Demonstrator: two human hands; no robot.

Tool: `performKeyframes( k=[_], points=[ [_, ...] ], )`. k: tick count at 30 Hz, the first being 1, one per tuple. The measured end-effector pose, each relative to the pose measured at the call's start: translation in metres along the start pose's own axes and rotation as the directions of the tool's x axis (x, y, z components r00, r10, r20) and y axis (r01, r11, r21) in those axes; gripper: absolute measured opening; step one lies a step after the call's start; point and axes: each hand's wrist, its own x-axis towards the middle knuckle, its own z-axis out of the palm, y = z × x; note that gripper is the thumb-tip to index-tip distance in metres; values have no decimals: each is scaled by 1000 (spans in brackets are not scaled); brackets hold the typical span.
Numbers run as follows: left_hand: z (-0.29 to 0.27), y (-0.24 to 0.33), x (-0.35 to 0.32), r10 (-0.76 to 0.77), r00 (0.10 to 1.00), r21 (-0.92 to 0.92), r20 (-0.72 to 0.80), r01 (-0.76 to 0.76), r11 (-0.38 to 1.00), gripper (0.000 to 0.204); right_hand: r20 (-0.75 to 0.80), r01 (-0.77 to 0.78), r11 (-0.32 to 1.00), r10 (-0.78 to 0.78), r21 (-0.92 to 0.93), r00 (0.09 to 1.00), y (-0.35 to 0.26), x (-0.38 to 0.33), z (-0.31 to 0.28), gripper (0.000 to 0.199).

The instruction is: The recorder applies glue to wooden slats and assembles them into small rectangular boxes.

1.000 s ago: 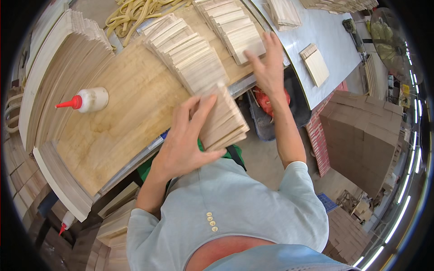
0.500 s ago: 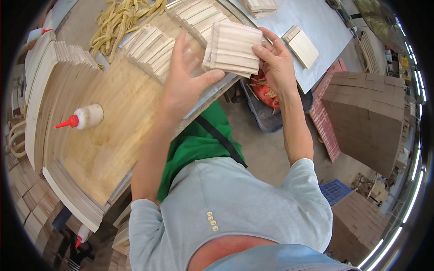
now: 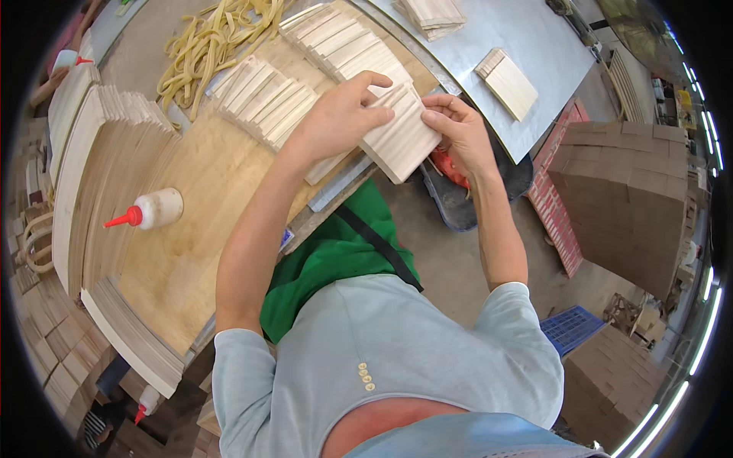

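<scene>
- Head view: the left hand [image 3: 336,118] and the right hand [image 3: 458,133] both clamp a bundle of thin wooden slats [image 3: 401,137], lifted just past the near edge of the workbench [image 3: 191,252], in front of the person's chest.
- The left hand's fingers curl over the top face of the bundle; the right hand's fingers pinch its right edge.
- To do this well, I judge the slats should be kept flush: press evenly from both sides, square the ends, and let no slat slide out of the pack.
- On the bench lie more rows of slats [image 3: 267,95], fanned side by side, well apart from a glue bottle [image 3: 153,208] with a red nozzle lying on its side.
- A heap of pale rubber bands [image 3: 206,38] sits at the far side of the bench.
- Stacks of curved wooden strips [image 3: 84,183] line the bench's left edge.
- A grey metal table [image 3: 527,38] beyond holds another small slat bundle [image 3: 508,82].
- To the right stand stacks of brown boxes [image 3: 626,198] and a blue crate [image 3: 573,328] on the concrete floor.
</scene>
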Motion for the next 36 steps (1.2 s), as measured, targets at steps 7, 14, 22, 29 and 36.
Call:
performKeyframes(
  k=[7,14,22,29,36],
  points=[
    [-7,-11,39,427,807,549,-408,-156,821,49,-254,231,972,-233,-36,939,24,48,4,24],
    [25,-11,18,519,788,762,-330,-101,639,69,-280,291,873,-414,-391,866,33,65,14,24],
    [51,-26,31,493,825,860,-278,-14,510,81,-149,420,603,-673,-679,725,55,70,6,22],
    [53,-21,22,572,798,851,-190,-156,501,77,-245,396,688,-638,-608,730,40,61,-15,22],
    [52,-8,11,488,851,842,-195,-109,528,79,-175,361,406,-830,-840,529,-22,40,-107,40]
  ],
)
